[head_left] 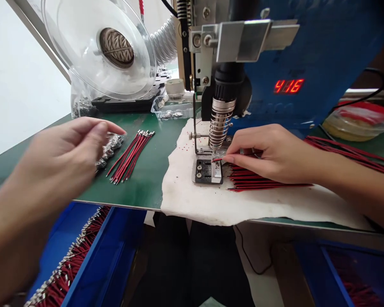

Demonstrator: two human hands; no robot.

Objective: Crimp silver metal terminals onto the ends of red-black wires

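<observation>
My right hand (269,151) pinches a thin red and black wire (216,160) and holds its tip over the metal fixture plate (207,171), under the coiled nozzle (221,121) of the blue machine. A stack of red and black wires (262,181) lies under that hand on the white cloth (211,200). My left hand (64,160) hovers over the green table, fingers curled together near a heap of small metal terminals (110,147). Whether it holds one I cannot make out. A bundle of terminated wires (131,155) lies just right of it.
A clear reel (99,47) stands at the back left. A small clear tray (173,111) of parts sits behind the cloth. The blue machine shows a red counter (288,86). A blue bin (80,256) with finished wires hangs below the table edge. More wires (352,155) trail right.
</observation>
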